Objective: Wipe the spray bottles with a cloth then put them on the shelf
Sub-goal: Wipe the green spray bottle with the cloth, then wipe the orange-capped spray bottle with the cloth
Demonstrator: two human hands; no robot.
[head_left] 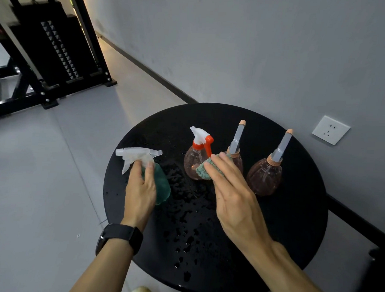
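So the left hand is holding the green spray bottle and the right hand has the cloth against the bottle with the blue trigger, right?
Nearly. The head view shows the left hand gripping the green spray bottle, and the right hand pressing the cloth against a bottle, but that bottle's trigger is red, not blue.

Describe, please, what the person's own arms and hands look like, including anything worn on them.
Both forearms are bare, with no sleeves in view. The left wrist carries a black smartwatch with a dark, glossy rectangular face on a wide black band. The left hand and right hand wear no gloves, and no rings show. The right wrist is bare.
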